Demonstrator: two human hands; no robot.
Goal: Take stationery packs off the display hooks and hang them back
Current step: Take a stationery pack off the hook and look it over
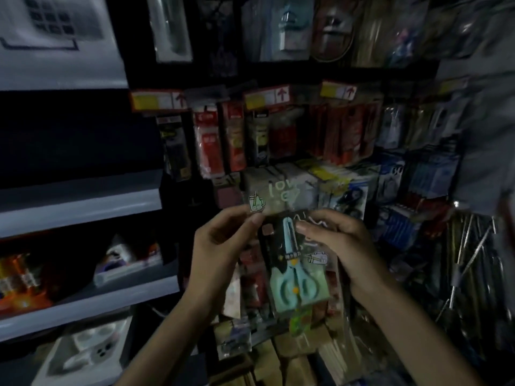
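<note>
Now my left hand [223, 246] pinches the top corner of one clear plastic pack of teal-handled scissors [295, 285], below the red hanging packs [207, 143]. It stands nearly upright, blades up. My right hand [342, 243] grips its right edge.

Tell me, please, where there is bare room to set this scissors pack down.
The upper grey shelf, left of the red packs, looks bare, though dark. It is crowded behind the scissors pack and among the metal rods at right.
</note>
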